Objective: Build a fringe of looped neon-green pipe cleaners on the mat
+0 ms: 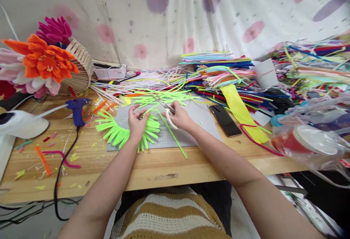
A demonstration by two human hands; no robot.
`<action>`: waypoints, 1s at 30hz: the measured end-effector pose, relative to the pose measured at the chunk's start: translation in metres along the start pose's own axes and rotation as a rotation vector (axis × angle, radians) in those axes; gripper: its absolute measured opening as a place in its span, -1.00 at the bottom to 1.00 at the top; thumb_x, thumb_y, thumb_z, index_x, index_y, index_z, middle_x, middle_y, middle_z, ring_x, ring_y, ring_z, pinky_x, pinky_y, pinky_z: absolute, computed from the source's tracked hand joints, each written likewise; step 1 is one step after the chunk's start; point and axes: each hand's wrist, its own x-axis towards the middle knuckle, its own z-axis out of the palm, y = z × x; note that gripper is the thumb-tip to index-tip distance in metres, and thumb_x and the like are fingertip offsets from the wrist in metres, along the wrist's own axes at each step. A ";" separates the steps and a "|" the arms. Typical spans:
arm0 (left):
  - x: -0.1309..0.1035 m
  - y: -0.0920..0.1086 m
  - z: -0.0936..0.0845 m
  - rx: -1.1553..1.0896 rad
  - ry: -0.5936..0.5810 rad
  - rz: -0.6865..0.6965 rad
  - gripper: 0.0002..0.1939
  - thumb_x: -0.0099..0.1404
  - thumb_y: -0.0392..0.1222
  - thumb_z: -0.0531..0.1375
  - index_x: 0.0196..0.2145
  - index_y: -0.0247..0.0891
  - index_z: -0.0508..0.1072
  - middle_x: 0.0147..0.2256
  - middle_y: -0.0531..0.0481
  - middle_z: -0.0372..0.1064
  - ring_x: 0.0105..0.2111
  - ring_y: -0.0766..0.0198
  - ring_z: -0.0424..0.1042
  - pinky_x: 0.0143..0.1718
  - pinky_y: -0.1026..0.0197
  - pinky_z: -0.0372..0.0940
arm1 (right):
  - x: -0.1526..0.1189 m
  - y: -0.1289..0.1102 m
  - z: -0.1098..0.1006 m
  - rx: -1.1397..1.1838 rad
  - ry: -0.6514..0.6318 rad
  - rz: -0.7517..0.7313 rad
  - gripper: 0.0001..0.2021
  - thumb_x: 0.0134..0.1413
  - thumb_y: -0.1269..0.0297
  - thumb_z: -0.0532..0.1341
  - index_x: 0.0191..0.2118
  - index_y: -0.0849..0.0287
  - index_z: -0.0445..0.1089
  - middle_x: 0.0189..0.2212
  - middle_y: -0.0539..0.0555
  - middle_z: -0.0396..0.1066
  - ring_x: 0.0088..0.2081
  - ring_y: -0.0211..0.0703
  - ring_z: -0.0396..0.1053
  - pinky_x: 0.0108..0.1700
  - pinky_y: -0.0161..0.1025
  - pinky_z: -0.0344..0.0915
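My left hand [137, 123] is closed, thumb and fingers pinching a bright green pipe cleaner [175, 139] over the cutting mat. Its long end bends and slopes down to the right across the mat. Around that hand curves a fringe of green pipe-cleaner loops [117, 134], partly hidden by the hand and wrist. My right hand [181, 117] grips a pair of scissors [171, 120] by the pale handles, blades pointing up and left above the mat. Whether the blades touch the pipe cleaner I cannot tell.
A grey cutting mat [202, 122] lies beneath my hands, with loose green pipe cleaners [164, 96] behind. A blue glue gun [77, 112] with a trailing cord stands left. At right are a phone [225, 120], yellow strip [243, 113] and bagged cup [314, 140]. Pipe-cleaner bundles [218, 62] line the back.
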 end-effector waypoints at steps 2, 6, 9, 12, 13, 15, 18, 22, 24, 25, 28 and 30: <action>0.001 -0.001 -0.001 -0.024 -0.006 -0.007 -0.48 -0.11 -0.22 0.28 -0.16 -0.26 0.21 -0.41 0.01 0.41 -0.50 0.43 0.33 -0.42 0.34 0.20 | -0.001 0.011 -0.015 -0.006 0.058 0.024 -0.67 -0.06 0.02 0.08 -0.25 0.13 0.07 -0.44 -0.01 0.33 -0.49 -0.26 0.25 -0.47 -0.35 0.06; 0.003 0.001 -0.002 -0.086 -0.028 -0.073 -0.54 -0.16 -0.19 0.30 -0.24 -0.28 0.31 -0.42 0.03 0.39 -0.48 0.42 0.34 -0.39 0.33 0.21 | -0.009 0.047 -0.047 -0.137 -0.019 -0.019 -0.69 -0.15 0.09 0.17 -0.30 0.14 0.13 -0.40 0.02 0.35 -0.43 -0.24 0.28 -0.44 -0.35 0.09; 0.004 0.004 -0.003 -0.099 -0.051 -0.137 -0.61 -0.17 -0.14 0.30 -0.33 -0.30 0.40 -0.44 0.02 0.39 -0.43 0.38 0.35 -0.34 0.29 0.23 | -0.018 0.075 -0.063 -0.233 -0.093 -0.011 -0.71 -0.16 0.16 0.18 -0.29 0.17 0.18 -0.41 0.05 0.36 -0.42 -0.22 0.30 -0.43 -0.35 0.10; 0.007 0.009 -0.005 -0.084 -0.073 -0.250 -0.66 -0.21 -0.10 0.32 -0.43 -0.32 0.46 -0.47 0.01 0.40 -0.44 0.34 0.35 -0.36 0.26 0.23 | -0.025 0.094 -0.071 -0.311 -0.158 0.009 -0.74 -0.12 0.22 0.15 -0.25 0.20 0.22 -0.39 0.08 0.37 -0.40 -0.20 0.30 -0.41 -0.32 0.13; 0.008 0.010 -0.006 -0.080 -0.086 -0.302 -0.66 -0.23 -0.10 0.33 -0.45 -0.32 0.46 -0.49 0.02 0.40 -0.47 0.33 0.35 -0.39 0.27 0.23 | -0.025 0.098 -0.072 -0.339 -0.174 0.010 -0.74 -0.11 0.24 0.15 -0.24 0.20 0.23 -0.37 0.09 0.38 -0.38 -0.18 0.31 -0.39 -0.31 0.14; 0.011 0.014 -0.009 -0.085 -0.131 -0.408 -0.65 -0.28 -0.12 0.35 -0.47 -0.32 0.46 -0.54 0.04 0.39 -0.54 0.35 0.33 -0.47 0.28 0.22 | -0.023 0.103 -0.075 -0.395 -0.190 0.006 -0.74 -0.10 0.28 0.14 -0.20 0.20 0.25 -0.31 0.12 0.38 -0.30 -0.14 0.31 -0.33 -0.29 0.16; 0.016 0.016 -0.014 -0.123 -0.210 -0.513 -0.63 -0.30 -0.14 0.37 -0.47 -0.32 0.45 -0.59 0.07 0.37 -0.61 0.37 0.31 -0.55 0.30 0.22 | -0.016 0.104 -0.079 -0.459 -0.198 -0.016 -0.74 -0.08 0.35 0.13 -0.18 0.20 0.31 -0.21 0.15 0.35 -0.20 -0.12 0.30 -0.24 -0.27 0.17; 0.019 0.018 -0.018 -0.177 -0.228 -0.523 -0.65 -0.27 -0.18 0.36 -0.46 -0.32 0.43 -0.58 0.04 0.38 -0.60 0.35 0.34 -0.58 0.30 0.26 | -0.009 0.085 -0.079 -0.575 -0.163 0.042 -0.79 -0.14 0.37 0.17 -0.28 0.20 0.40 -0.21 0.19 0.35 -0.16 -0.02 0.28 -0.21 -0.21 0.16; 0.019 0.019 -0.019 -0.181 -0.250 -0.526 -0.67 -0.22 -0.18 0.35 -0.42 -0.32 0.44 -0.56 0.01 0.40 -0.60 0.33 0.36 -0.59 0.29 0.27 | -0.009 0.069 -0.070 -0.560 -0.064 0.017 -0.80 -0.10 0.37 0.15 -0.28 0.19 0.40 -0.24 0.18 0.37 -0.14 -0.01 0.26 -0.20 -0.19 0.16; 0.018 0.019 -0.019 -0.179 -0.276 -0.532 -0.67 -0.19 -0.18 0.34 -0.39 -0.32 0.44 -0.56 0.00 0.40 -0.60 0.33 0.36 -0.61 0.28 0.27 | -0.010 0.060 -0.063 -0.505 -0.013 -0.025 -0.80 -0.07 0.38 0.13 -0.26 0.18 0.39 -0.25 0.15 0.37 -0.14 -0.04 0.26 -0.19 -0.20 0.16; 0.016 0.020 -0.017 -0.168 -0.353 -0.544 -0.67 -0.10 -0.18 0.29 -0.31 -0.30 0.45 -0.57 0.03 0.38 -0.65 0.38 0.31 -0.66 0.33 0.23 | -0.012 0.035 -0.037 -0.296 -0.001 -0.213 -0.68 -0.02 0.42 0.09 -0.08 0.15 0.29 -0.21 0.10 0.36 -0.17 -0.15 0.27 -0.16 -0.22 0.17; 0.015 0.019 -0.016 -0.187 -0.373 -0.540 -0.69 -0.07 -0.19 0.28 -0.30 -0.29 0.46 -0.58 0.05 0.37 -0.67 0.42 0.29 -0.68 0.37 0.20 | -0.012 0.023 -0.019 -0.171 -0.069 -0.334 -0.59 -0.02 0.43 0.09 0.02 0.14 0.20 -0.15 0.10 0.33 -0.20 -0.21 0.28 -0.14 -0.24 0.18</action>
